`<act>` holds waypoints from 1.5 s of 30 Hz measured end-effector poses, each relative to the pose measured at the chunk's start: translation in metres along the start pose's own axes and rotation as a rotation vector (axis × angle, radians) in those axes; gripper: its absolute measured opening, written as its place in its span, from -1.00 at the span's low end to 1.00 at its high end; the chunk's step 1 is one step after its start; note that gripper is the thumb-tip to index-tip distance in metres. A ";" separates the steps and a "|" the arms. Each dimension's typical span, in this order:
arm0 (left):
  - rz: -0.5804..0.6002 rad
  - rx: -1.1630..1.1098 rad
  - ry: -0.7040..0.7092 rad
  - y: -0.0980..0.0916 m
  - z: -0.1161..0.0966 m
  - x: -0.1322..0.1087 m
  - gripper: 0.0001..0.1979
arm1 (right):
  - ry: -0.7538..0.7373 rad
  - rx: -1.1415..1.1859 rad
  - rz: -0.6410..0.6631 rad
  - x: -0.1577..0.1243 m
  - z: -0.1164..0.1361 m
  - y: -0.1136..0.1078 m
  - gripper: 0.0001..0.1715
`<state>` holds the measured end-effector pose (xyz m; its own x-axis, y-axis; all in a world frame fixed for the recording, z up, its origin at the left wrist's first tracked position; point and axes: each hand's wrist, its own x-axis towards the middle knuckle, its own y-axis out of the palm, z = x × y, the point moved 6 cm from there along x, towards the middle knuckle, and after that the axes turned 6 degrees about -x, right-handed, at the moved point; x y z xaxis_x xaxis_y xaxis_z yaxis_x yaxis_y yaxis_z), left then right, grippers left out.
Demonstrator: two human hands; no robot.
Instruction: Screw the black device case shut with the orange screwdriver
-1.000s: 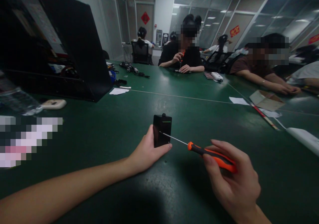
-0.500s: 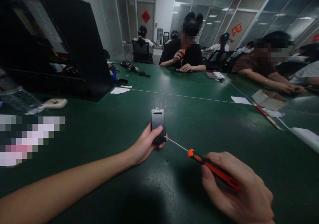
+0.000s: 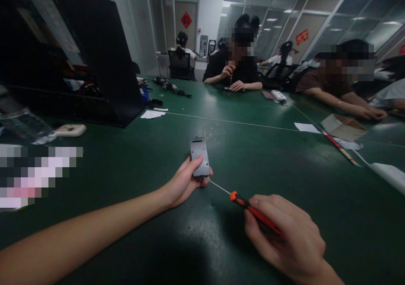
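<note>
My left hand (image 3: 186, 179) is closed round a small flat grey metal case (image 3: 200, 147), thumb on its upper face and fingers beneath. The case has a dark slot near its far end and several small holes or screws. In my right hand (image 3: 284, 230) is a screwdriver (image 3: 238, 199) with an orange and black handle and a long thin shaft. Its shaft points up and left to the near end of the case, by my left fingertips. Whether the tip touches the case or sits in a screw, I cannot tell.
The green table (image 3: 152, 158) has a dark open box (image 3: 104, 65) at left, with a clear plastic bottle (image 3: 28, 124) and a white case (image 3: 71, 130) beside it. Cables (image 3: 169, 85) lie farther back. A cardboard box (image 3: 343, 126) stands right. People sit across the table.
My left hand has tilted the case, so its face looks lighter. The screwdriver has moved left with my right hand, its tip now at the near end of the case rather than over its face.
</note>
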<state>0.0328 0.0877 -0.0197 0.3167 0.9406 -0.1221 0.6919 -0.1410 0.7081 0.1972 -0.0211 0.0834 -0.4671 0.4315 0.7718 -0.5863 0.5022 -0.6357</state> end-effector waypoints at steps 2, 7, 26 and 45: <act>-0.005 -0.003 0.003 0.000 0.000 0.000 -0.64 | -0.003 -0.026 0.024 -0.001 -0.001 0.003 -0.73; -0.083 -0.078 -0.027 -0.007 0.000 0.004 -0.67 | -0.062 -0.195 0.162 -0.005 -0.001 0.020 -0.75; -0.200 0.131 0.283 -0.012 -0.013 0.001 -0.60 | 0.588 0.254 0.346 -0.005 -0.028 0.034 -0.72; -0.163 0.085 0.164 -0.006 -0.009 0.001 -0.44 | 0.260 0.087 0.296 -0.014 -0.018 0.039 -0.65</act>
<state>0.0230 0.0920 -0.0179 0.0917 0.9896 -0.1110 0.7795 -0.0019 0.6264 0.1925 0.0058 0.0479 -0.4474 0.7288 0.5184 -0.5108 0.2675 -0.8170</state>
